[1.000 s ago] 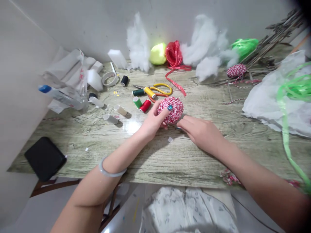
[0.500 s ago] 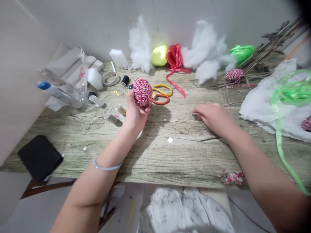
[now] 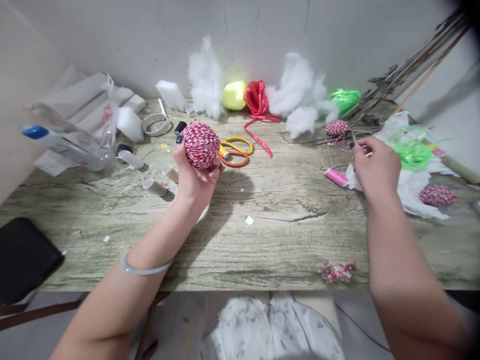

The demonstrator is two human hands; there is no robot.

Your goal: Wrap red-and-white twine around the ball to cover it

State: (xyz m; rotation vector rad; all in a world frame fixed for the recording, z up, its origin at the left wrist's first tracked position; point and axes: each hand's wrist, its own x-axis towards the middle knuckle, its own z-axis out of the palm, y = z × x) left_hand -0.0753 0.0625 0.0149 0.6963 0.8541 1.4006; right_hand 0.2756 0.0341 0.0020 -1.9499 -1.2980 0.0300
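My left hand (image 3: 197, 180) is wrapped round a ball of red-and-white twine (image 3: 201, 145), held up above the table with the thumb on its near left side. Just right of that ball, scissors (image 3: 237, 161) with yellow and orange handles lie partly hidden behind it. My right hand (image 3: 377, 167) is at the right, thumb and forefinger pinched together; what is between them I cannot make out. Close to it are a pink thread spool (image 3: 336, 177), a small red-and-white twine bundle (image 3: 336, 128) and crumpled white sheeting (image 3: 412, 197).
White stuffing (image 3: 296, 95), a yellow bundle (image 3: 234, 95) and red ribbon (image 3: 257, 97) line the wall. Dry stems (image 3: 408, 67) lean at the right by green ribbon (image 3: 414, 150). Thread spools (image 3: 153, 187), a glue bottle (image 3: 63, 147) and a black case (image 3: 28, 260) are left.
My right hand has moved right, from the bare tabletop to beside the small twine bundle. The white sheeting has shifted and a pink spool now shows. My left hand keeps hold of the twine ball.
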